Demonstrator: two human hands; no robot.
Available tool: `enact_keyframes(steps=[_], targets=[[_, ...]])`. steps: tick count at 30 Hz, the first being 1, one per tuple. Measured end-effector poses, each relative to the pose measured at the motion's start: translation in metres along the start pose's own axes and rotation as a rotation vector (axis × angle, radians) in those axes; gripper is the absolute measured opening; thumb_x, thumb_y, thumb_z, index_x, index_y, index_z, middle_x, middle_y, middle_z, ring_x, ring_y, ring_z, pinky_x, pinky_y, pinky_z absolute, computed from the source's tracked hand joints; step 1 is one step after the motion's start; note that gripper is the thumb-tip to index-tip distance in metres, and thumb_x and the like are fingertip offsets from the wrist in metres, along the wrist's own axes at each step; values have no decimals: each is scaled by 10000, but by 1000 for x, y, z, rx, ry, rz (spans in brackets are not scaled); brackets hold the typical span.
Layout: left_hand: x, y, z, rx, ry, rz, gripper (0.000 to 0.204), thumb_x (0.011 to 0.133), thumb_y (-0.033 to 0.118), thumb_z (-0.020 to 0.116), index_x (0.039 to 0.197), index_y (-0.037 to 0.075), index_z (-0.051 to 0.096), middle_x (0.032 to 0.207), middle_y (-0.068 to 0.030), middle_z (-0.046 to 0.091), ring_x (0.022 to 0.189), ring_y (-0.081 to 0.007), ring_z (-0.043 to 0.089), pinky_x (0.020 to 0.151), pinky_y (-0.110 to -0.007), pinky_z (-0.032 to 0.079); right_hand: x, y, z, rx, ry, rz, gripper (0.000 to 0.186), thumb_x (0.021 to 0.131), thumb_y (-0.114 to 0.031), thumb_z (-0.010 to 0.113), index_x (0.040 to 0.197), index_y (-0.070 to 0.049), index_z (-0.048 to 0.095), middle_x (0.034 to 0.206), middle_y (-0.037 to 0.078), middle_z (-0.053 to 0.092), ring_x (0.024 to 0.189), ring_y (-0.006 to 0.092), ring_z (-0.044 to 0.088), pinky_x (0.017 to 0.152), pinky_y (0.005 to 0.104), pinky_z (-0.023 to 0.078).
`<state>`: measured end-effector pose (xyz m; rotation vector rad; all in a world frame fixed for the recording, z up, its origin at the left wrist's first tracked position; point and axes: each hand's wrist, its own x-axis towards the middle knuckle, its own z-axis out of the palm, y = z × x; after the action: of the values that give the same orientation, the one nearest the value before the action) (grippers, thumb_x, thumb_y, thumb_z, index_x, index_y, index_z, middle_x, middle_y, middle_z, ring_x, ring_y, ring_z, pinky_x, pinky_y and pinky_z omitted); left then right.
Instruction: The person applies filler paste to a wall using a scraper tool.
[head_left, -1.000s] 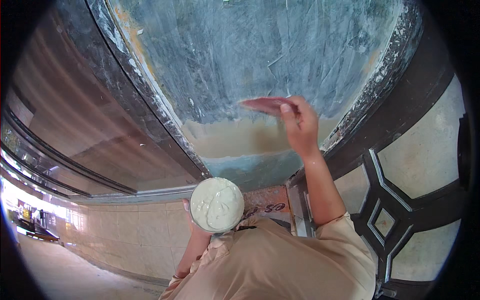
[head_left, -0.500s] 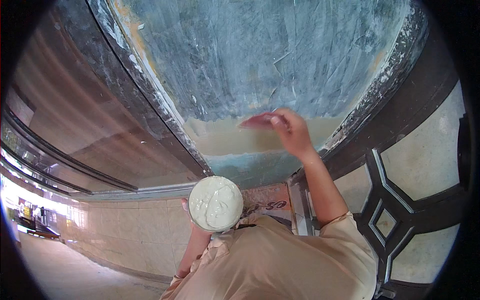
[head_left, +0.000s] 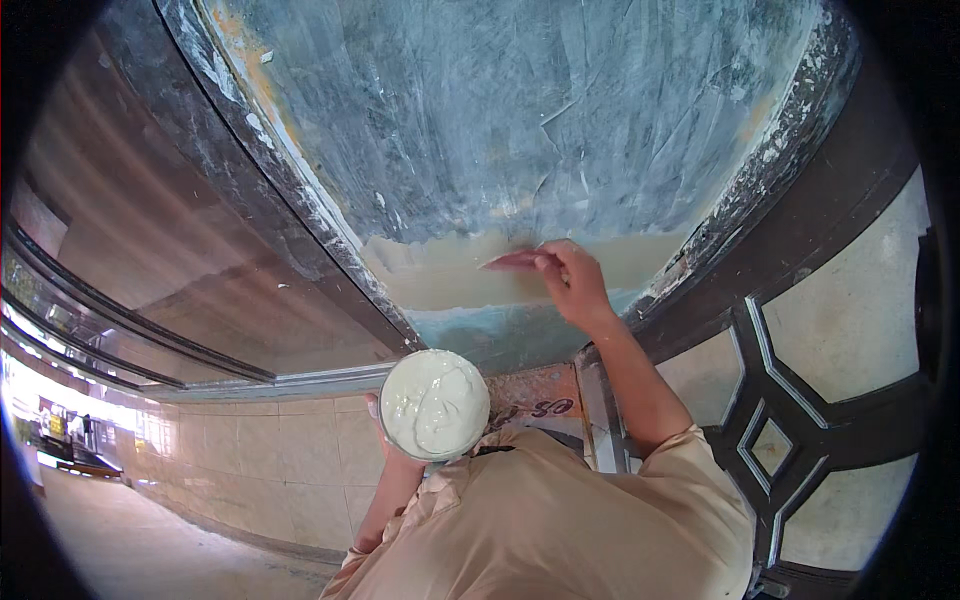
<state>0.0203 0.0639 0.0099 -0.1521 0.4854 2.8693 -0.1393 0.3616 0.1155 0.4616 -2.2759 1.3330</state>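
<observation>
My right hand is closed on the end of a flat reddish-pink putty spreader. The spreader's edge lies at a pale cream band of filler that crosses the lower part of a patchy blue-grey wall panel. In my left hand, close to my body, is a round tub of smooth, creamy white putty. The tub hides most of that hand's fingers; a fingertip shows at its left side.
A dark frame with white smears borders the panel on the left, beside a brown glossy pane. To the right stands a dark door with pale inset panes. A tiled low wall runs at lower left.
My right hand and the spreader have shifted slightly down the cream band, with the hand a little to the left. The tub in my left hand has hardly moved.
</observation>
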Motion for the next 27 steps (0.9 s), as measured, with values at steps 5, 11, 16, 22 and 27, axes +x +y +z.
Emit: enact_keyframes(steps=[5, 11, 16, 22, 27], targets=[[-6, 0, -6, -9, -7, 3, 1023, 845, 838, 429, 1539, 89, 358, 1562, -180, 394, 1385, -408, 436, 1131, -584, 381, 23, 5, -16, 108, 312, -15, 248, 992, -261, 612, 1066, -26, 645, 995, 158, 672, 938, 336, 661, 785, 389, 530], [-4, -4, -5, -13, -15, -6, 1011, 854, 831, 418, 1541, 92, 355, 1565, -178, 389, 1389, -409, 431, 1134, -585, 376, 19, -18, -23, 108, 147, -67, 203, 986, -223, 608, 1067, -41, 648, 986, 154, 669, 897, 331, 661, 770, 386, 526], [8, -16, 6, -20, -21, 2, 1001, 862, 825, 409, 1543, 94, 352, 1568, -177, 385, 1392, -410, 426, 1137, -586, 371, 4, 10, -2, -168, -20, -90, 185, 992, -202, 592, 1062, -39, 646, 964, 153, 663, 861, 316, 654, 754, 377, 521], [20, -21, 13, -29, -5, 28, 989, 871, 819, 397, 1545, 97, 349, 1572, -176, 379, 1395, -412, 421, 1141, -587, 365, 33, -51, -36, 15, 196, -206, 168, 986, -191, 602, 1026, -31, 631, 950, 137, 658, 859, 312, 649, 755, 382, 508], [8, -19, 9, -31, -17, 25, 978, 879, 813, 388, 1547, 99, 347, 1575, -175, 375, 1398, -413, 416, 1144, -588, 360, -17, 16, 10, -67, -139, -174, 146, 979, -168, 599, 1039, -38, 627, 960, 151, 664, 901, 375, 637, 785, 441, 511]])
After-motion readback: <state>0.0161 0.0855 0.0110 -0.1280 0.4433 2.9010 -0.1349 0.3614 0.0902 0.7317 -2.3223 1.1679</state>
